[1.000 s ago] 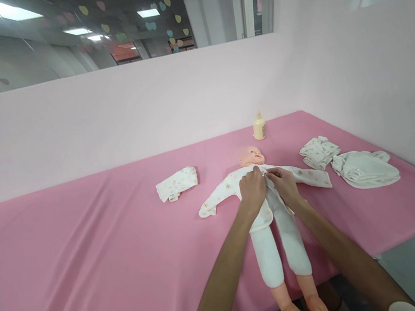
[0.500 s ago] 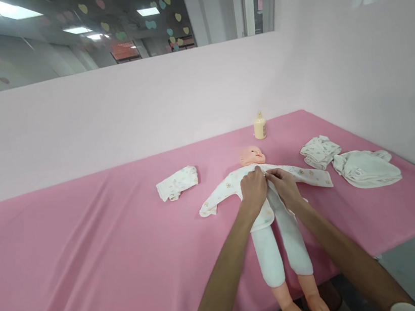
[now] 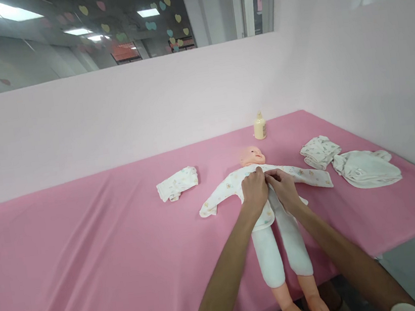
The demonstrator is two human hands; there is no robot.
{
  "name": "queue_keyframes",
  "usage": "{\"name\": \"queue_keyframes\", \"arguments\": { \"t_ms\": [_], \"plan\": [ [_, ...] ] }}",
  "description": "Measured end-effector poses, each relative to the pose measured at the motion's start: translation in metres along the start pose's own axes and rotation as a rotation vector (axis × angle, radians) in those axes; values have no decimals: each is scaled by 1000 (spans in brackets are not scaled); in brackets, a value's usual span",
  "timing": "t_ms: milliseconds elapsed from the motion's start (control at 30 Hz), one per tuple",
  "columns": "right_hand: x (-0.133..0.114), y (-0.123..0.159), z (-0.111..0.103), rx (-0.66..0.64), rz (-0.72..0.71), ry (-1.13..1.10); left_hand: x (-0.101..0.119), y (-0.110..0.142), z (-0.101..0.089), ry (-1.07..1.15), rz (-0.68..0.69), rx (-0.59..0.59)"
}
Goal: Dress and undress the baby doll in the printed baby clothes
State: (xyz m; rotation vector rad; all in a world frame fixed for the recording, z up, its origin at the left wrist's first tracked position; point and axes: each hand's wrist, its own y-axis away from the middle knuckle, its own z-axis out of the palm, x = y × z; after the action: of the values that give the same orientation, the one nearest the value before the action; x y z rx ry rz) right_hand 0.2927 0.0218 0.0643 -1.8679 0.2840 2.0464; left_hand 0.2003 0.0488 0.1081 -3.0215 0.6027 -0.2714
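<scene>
A baby doll (image 3: 252, 155) lies on its back on the pink-covered table, its feet hanging past the near edge. It wears a white printed baby shirt (image 3: 222, 189), with both sleeves spread out sideways, and its legs are white down to the ankles. Over the chest, my left hand (image 3: 254, 188) is closed on the shirt's front edge. Right beside it, my right hand (image 3: 282, 186) pinches the other front edge near the neck. The fingertips of both hands nearly meet, and what lies between them is too small to make out.
A folded printed cloth (image 3: 177, 183) lies left of the doll. To the right are a folded printed garment (image 3: 320, 152) and a white garment (image 3: 367, 168). A cream pump bottle (image 3: 260, 127) stands behind the head, near the wall. The pink sheet (image 3: 101, 251) has creases at left.
Both hands stay at the shirt's front with only a slight shift of the fingers. The doll and the other things have not moved.
</scene>
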Motion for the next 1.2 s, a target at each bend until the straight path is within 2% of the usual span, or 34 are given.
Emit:
{"name": "queue_keyframes", "arguments": {
  "t_ms": [300,533,767,1033,1200],
  "plan": [
    [7,1,2,18,-161,188,-10,-3,1,143,-25,-6],
    [12,2,4,33,-249,250,-24,-8,-3,549,-27,-70],
    [12,3,6,36,-263,271,-33,-9,-6,780,-40,-164],
    [12,5,5,34,-279,284,-32,-11,-1,834,-69,-123],
    [13,6,5,39,-179,273,-31,-14,2,800,-77,-107]
  ]
}}
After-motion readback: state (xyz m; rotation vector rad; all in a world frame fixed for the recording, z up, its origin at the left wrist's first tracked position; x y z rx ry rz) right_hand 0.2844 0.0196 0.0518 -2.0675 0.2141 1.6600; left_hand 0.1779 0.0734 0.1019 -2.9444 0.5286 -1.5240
